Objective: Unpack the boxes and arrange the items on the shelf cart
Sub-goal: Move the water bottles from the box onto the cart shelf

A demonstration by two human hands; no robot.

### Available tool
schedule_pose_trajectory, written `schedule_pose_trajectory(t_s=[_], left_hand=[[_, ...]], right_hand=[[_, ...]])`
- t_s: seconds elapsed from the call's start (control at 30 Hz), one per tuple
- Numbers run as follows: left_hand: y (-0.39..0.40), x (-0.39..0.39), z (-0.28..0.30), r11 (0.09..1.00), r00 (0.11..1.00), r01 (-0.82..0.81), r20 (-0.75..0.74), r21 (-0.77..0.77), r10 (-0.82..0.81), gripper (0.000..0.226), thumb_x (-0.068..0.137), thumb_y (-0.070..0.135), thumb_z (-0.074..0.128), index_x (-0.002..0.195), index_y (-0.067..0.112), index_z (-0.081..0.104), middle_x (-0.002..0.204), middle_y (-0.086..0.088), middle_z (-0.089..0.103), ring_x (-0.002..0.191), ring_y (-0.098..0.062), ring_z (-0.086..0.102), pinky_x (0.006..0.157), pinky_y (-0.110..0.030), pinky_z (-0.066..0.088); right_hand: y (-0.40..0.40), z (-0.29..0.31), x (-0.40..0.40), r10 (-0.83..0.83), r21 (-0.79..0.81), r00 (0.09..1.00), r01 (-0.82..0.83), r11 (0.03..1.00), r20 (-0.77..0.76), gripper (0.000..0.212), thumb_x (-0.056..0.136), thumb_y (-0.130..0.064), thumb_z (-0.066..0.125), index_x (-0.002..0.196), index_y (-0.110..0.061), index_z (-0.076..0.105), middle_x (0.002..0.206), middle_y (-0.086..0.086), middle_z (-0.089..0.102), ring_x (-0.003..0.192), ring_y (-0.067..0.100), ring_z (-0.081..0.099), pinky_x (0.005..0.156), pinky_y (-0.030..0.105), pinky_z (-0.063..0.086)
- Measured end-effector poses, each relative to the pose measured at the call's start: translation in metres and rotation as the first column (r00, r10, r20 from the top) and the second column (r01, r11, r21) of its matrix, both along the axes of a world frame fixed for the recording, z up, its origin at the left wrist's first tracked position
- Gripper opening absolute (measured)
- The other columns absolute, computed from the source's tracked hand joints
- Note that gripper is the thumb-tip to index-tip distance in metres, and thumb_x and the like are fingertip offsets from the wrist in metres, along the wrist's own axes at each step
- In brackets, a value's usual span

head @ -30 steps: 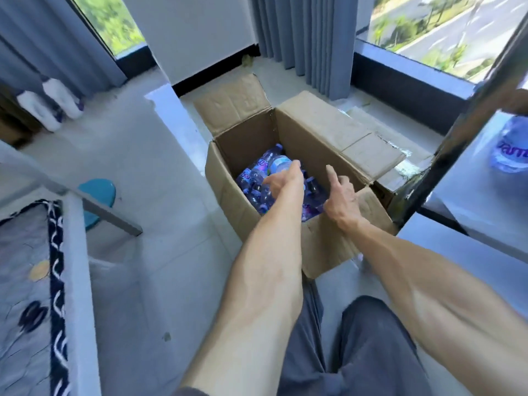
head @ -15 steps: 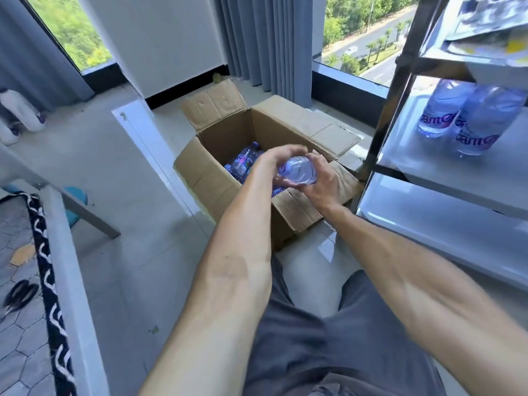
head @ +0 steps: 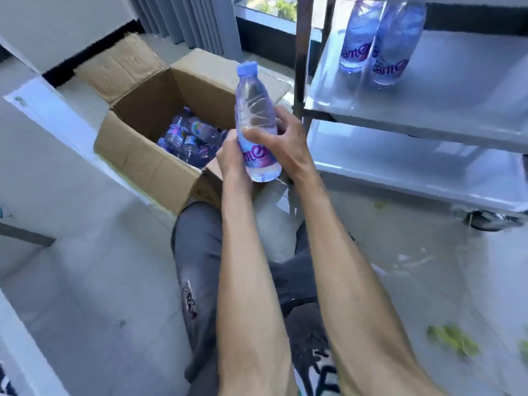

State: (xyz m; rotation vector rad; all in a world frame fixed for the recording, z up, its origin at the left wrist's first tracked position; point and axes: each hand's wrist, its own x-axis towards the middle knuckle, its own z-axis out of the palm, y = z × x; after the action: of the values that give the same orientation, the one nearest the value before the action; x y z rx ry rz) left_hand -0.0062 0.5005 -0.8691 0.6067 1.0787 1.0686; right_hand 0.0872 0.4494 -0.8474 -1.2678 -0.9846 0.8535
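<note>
Both hands on 1 water bottle (head: 255, 118): right hand (head: 281, 144) wrapped round its middle, left hand (head: 231, 155) gripping its lower part. Lifted clear of open box (head: 148, 164) since 0.5 s ago, now upright. Shelf cart (head: 423, 110) at 2 o'clock, 2 bottles (head: 374, 38) already there. Placement likely next.

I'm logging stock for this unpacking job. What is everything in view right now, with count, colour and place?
held bottle: one, clear with blue cap, upright above the box's near edge
cardboard box: one, brown, open on the floor
bottles in box: several, count unclear, clear with purple labels
shelf bottles: two, clear, on the cart's upper visible shelf
shelf cart: one, metal grey, right
curtain: grey, behind the box
left hand: grip on the bottle's lower part
right hand: grip on the bottle's middle
</note>
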Motion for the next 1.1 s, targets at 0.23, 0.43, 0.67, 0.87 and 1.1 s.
schedule_pose_trajectory(t_s=[0.23, 0.43, 0.67, 0.87, 1.1], left_hand=[[-0.054, 0.022, -0.003, 0.833, 0.792, 0.554, 0.297, 0.017, -0.533, 0.049, 0.088, 0.044, 0.045, 0.101, 0.007, 0.076, 0.097, -0.014, 0.072, 0.079, -0.027, 0.071, 0.064, -0.032, 0.058], [-0.048, 0.04, -0.002, 0.752, 0.76, 0.648, -0.161, 0.119, -0.63, 0.036, 0.091, 0.044, 0.052, 0.097, 0.02, 0.078, 0.096, -0.005, 0.076, 0.089, -0.024, 0.073, 0.076, -0.04, 0.058], [-0.04, 0.088, -0.001, 0.692, 0.752, 0.64, -0.461, 0.334, -0.472, 0.05, 0.065, 0.03, 0.083, 0.106, 0.009, 0.065, 0.098, -0.007, 0.074, 0.091, -0.02, 0.071, 0.08, -0.037, 0.058], [-0.008, 0.158, -0.007, 0.827, 0.88, 0.405, -0.412, 0.39, -0.237, 0.047, 0.059, 0.019, 0.081, 0.099, 0.004, 0.059, 0.092, -0.012, 0.072, 0.08, -0.018, 0.07, 0.074, -0.035, 0.058], [0.065, 0.218, 0.0, 0.857, 0.874, 0.294, -0.481, 0.422, -0.063, 0.04, 0.059, 0.027, 0.084, 0.087, 0.018, 0.056, 0.08, 0.001, 0.069, 0.069, -0.012, 0.066, 0.076, -0.042, 0.059]], right_hand=[[-0.041, -0.001, 0.025, -0.096, 0.007, 0.893, 0.11, 0.994, -0.439, 0.047, 0.076, -0.034, 0.061, 0.111, -0.002, 0.063, 0.096, 0.027, 0.064, 0.081, 0.037, 0.063, 0.075, 0.05, 0.052], [-0.046, -0.001, 0.053, -0.349, -0.08, 0.91, 0.339, 0.937, -0.224, 0.039, 0.079, -0.05, 0.068, 0.096, -0.015, 0.07, 0.088, 0.008, 0.074, 0.082, 0.03, 0.071, 0.08, 0.05, 0.058], [-0.039, 0.002, 0.101, -0.439, -0.101, 0.896, 0.431, 0.896, -0.064, 0.049, 0.075, -0.034, 0.083, 0.112, -0.01, 0.062, 0.102, 0.005, 0.072, 0.092, 0.019, 0.071, 0.085, 0.044, 0.057], [-0.001, 0.007, 0.159, -0.547, -0.028, 0.828, 0.548, 0.836, -0.125, 0.019, 0.087, -0.018, 0.064, 0.072, -0.026, 0.057, 0.071, -0.014, 0.056, 0.069, 0.005, 0.049, 0.071, 0.025, 0.043], [0.049, -0.005, 0.239, -0.588, -0.198, 0.755, 0.649, 0.735, 0.289, 0.02, 0.088, -0.01, 0.053, 0.068, -0.014, 0.055, 0.073, 0.004, 0.058, 0.073, 0.025, 0.048, 0.069, 0.029, 0.037]])
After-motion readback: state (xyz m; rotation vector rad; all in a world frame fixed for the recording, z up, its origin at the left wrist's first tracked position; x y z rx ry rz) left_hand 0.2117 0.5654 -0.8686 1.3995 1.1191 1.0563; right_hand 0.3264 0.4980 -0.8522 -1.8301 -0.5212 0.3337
